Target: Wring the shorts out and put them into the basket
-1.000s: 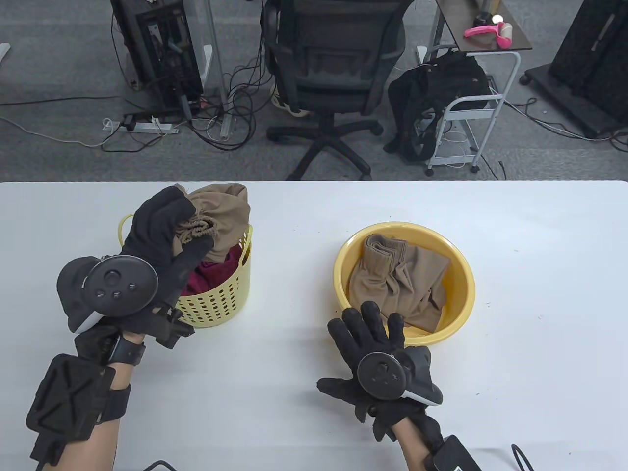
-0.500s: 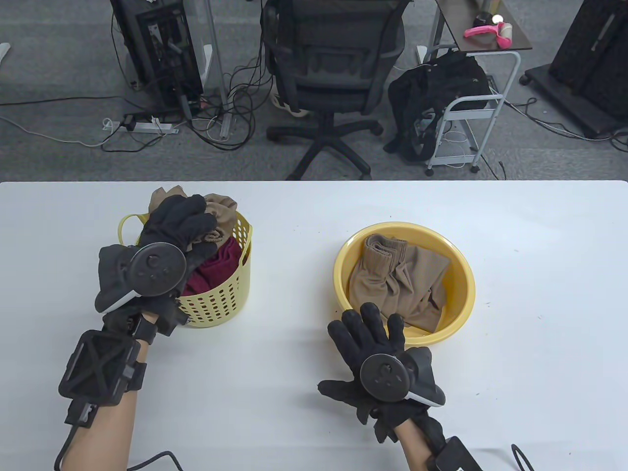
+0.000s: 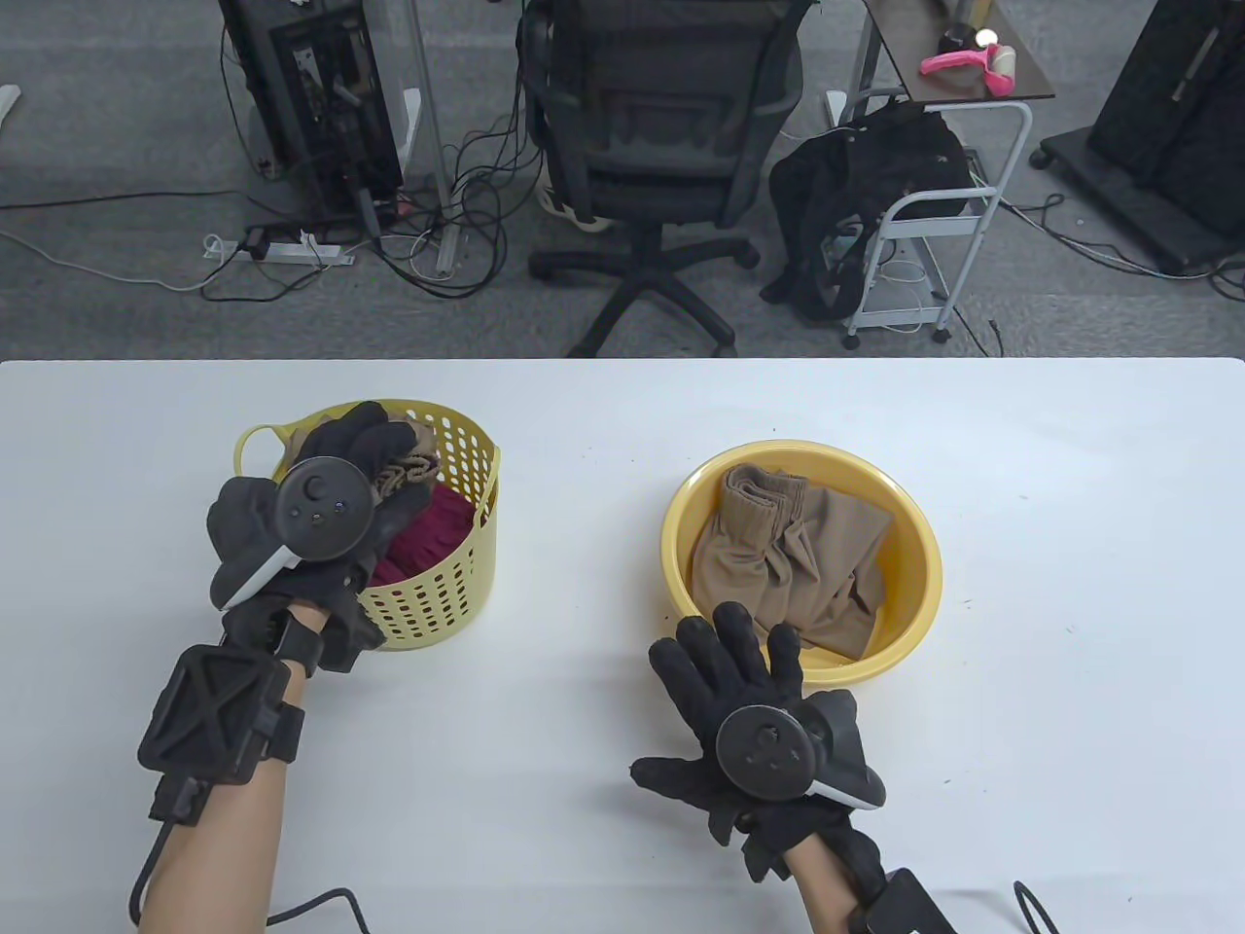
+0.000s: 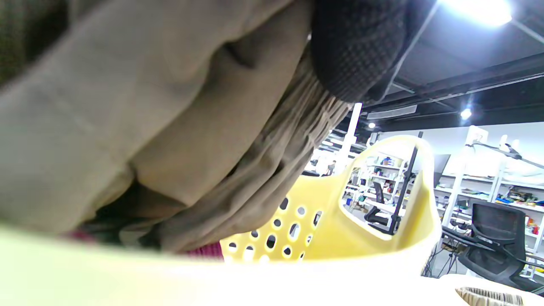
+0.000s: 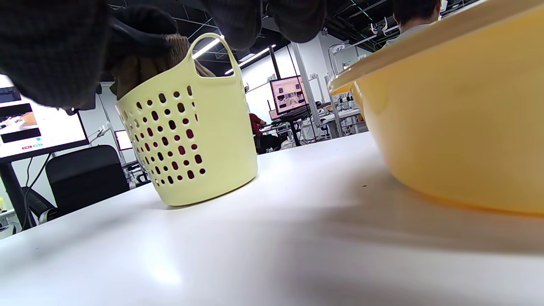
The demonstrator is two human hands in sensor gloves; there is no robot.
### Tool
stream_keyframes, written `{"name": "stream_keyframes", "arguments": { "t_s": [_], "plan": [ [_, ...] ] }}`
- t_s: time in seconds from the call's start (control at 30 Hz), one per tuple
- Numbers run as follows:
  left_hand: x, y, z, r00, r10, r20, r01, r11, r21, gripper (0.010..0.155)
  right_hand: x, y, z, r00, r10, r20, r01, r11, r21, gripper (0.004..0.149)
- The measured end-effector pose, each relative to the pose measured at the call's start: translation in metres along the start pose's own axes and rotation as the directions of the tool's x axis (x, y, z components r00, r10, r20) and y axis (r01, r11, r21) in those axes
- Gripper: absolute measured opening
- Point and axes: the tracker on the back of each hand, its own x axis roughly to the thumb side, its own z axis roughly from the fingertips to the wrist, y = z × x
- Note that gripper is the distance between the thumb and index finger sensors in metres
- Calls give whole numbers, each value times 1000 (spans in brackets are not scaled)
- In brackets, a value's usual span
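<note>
Hidden from the table view: most of the tan shorts [image 3: 413, 465], covered by the left hand [image 3: 336, 486] and its tracker [image 3: 324, 503]. Left wrist view filled by tan fabric [image 4: 140, 127] and a blurred basket rim; fingertip [image 4: 357, 51] pressed against the gathered waistband. Right wrist view cut off at the top by dark fingertips [image 5: 238, 19].

Left hand: fingers curled round the tan shorts, gripping them inside the pale yellow perforated basket [image 3: 443, 584], on top of a dark red garment [image 3: 428, 535]. Basket handle loop [image 3: 255, 443] visible at the far left rim.

Right hand [image 3: 744, 700]: flat, fingers spread and straight, resting palm down on the white surface [image 3: 1070, 632], fingertips just beside the near rim of the yellow basin [image 3: 919, 574]. Holding nothing. Second pair of tan shorts [image 3: 788, 564] crumpled inside the basin.

Basket and basin well apart, with bare surface between. Cable [image 3: 311, 900] trailing from the left forearm strap.

Beyond the surface: grey carpet floor, black office chair [image 3: 661, 146], computer tower [image 3: 311, 97] with tangled cables and power strip [image 3: 292, 250], white wheeled cart [image 3: 934, 243] with a black bag [image 3: 856, 195].
</note>
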Motion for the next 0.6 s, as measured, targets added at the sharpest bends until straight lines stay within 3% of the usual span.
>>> {"name": "stream_keyframes", "arguments": {
  "t_s": [0.4, 0.6],
  "plan": [
    [-1, -26, -3, 999, 43, -15, -45, 984, -172, 55, -1, -1, 2, 1000, -9, 0, 9, 1000, -1, 99],
    [0, -30, 1, 998, 67, -3, -66, 977, -202, 57, -1, -1, 2, 1000, -9, 1, 9, 1000, 0, 99]
  ]
}}
